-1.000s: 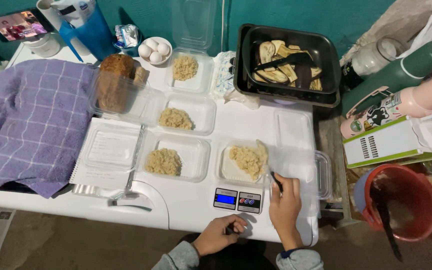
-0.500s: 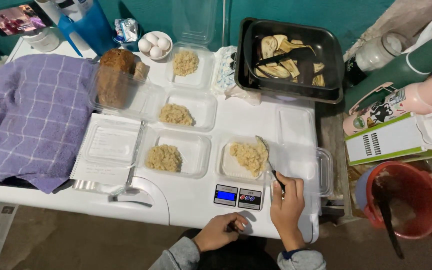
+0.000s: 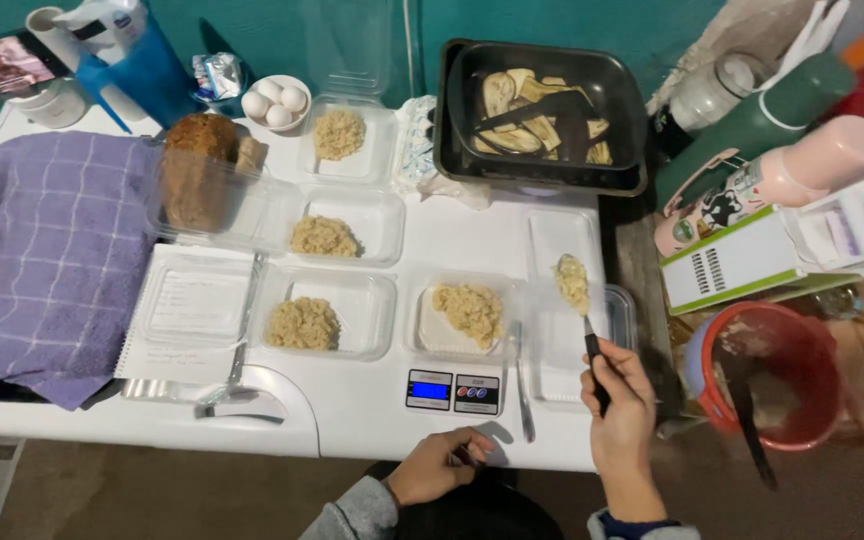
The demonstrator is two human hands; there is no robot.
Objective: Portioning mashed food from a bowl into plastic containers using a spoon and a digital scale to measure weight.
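My right hand (image 3: 620, 412) grips the dark handle of a spoon (image 3: 580, 305) heaped with cooked rice, lifted to the right of a clear container (image 3: 467, 320) of rice. That container sits on a small digital kitchen scale (image 3: 452, 391). My left hand (image 3: 439, 466) rests at the table's near edge just below the scale, fingers curled, holding nothing I can see. Three more clear containers with rice portions (image 3: 304, 324) (image 3: 324, 237) (image 3: 339, 133) lie to the left and behind.
A black tray of cooked eggplant slices (image 3: 537, 110) stands at the back. A bowl of eggs (image 3: 275, 100), a bread loaf in a clear box (image 3: 199, 175), a purple cloth (image 3: 42, 250), a notepad (image 3: 187, 315), a red bucket (image 3: 767, 375) and bottles (image 3: 772, 180) surround the work area.
My right hand has lifted the spoon out of the container on the scale and moved it right, loaded with rice. My left hand has stayed at the table edge.
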